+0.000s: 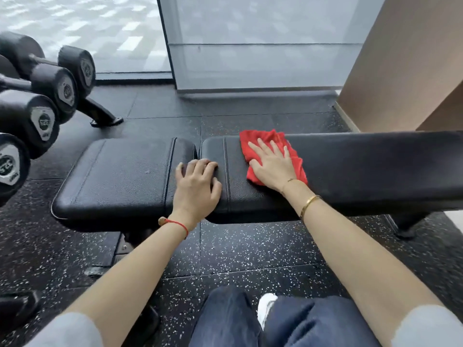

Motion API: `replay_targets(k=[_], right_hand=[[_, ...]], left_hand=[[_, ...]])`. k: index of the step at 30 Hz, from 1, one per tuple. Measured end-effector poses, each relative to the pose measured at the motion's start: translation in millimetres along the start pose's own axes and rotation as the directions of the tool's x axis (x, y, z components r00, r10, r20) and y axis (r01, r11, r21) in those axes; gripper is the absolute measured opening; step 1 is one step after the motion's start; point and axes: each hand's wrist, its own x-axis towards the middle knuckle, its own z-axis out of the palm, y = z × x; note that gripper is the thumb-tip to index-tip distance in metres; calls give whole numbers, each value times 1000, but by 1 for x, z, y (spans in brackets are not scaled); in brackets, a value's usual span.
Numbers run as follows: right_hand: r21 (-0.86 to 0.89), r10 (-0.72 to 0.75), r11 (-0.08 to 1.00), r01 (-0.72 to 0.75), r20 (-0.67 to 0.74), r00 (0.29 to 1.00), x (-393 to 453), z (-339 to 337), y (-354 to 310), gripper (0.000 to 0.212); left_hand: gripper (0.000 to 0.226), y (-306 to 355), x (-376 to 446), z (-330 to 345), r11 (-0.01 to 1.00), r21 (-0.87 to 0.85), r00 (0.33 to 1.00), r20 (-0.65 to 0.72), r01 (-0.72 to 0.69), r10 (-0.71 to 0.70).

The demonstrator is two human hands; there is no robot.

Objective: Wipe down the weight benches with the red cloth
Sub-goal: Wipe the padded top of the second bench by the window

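Note:
A black padded weight bench runs across the middle of the view, with a short seat pad on its left and a long back pad on the right. The red cloth lies crumpled on the long pad near the gap between the pads. My right hand presses flat on the cloth, fingers spread. My left hand rests on the bench at the gap, fingers curled over the edges of both pads, holding nothing.
A rack of black dumbbells stands at the left, its foot on the speckled black rubber floor. A glass panel and a brown wall lie behind the bench. My knees in dark trousers are below.

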Motion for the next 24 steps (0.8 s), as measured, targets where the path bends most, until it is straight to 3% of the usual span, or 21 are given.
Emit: replay_targets(k=[6, 9, 14, 16, 21, 24], right_hand=[[6, -347, 938, 347, -29, 937, -47, 9, -10, 59], [9, -305, 952, 306, -39, 951, -37, 5, 11, 57], [-18, 24, 1000, -25, -38, 999, 30, -5, 3, 55], [-18, -7, 1000, 6, -34, 999, 35, -1, -15, 55], [-21, -317, 948, 316, -43, 947, -22, 13, -36, 60], [-19, -337, 941, 337, -52, 940, -47, 10, -10, 60]], left_hand=[[44, -4, -4, 2, 1000, 14, 1000, -29, 3, -3], [44, -4, -3, 4, 1000, 19, 999, -48, 5, -4], [43, -3, -4, 5, 1000, 16, 998, -56, 11, -10], [44, -4, -3, 5, 1000, 27, 998, -59, 8, -6], [47, -4, -3, 4, 999, 39, 1000, -27, 15, -14], [47, -4, -5, 3, 999, 28, 1000, -21, 15, -14]])
